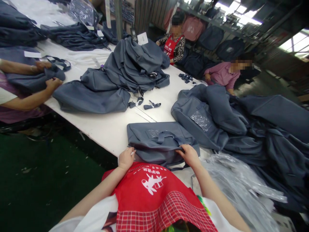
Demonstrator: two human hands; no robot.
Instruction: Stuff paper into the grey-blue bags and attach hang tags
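Note:
A blue-grey fabric bag (154,149) lies flattened on the white table in front of me, with a handle strap and a clear plastic patch on its upper face. At its near left corner, my left hand (127,157) is closed in a pinch on the edge. My right hand (189,154) grips the near edge further right, thumb and fingers pressed together on the fabric. A dark strap (180,167) hangs from the bag below my right hand. The bag's underside is hidden.
Heaps of similar bags lie at the back (135,64) and right (217,112). Clear plastic sheets (236,180) lie beside my right forearm. Small bundled straps (152,105) rest beyond the bag. A co-worker's hands (51,80) handle a bag at left; two more people work across the table.

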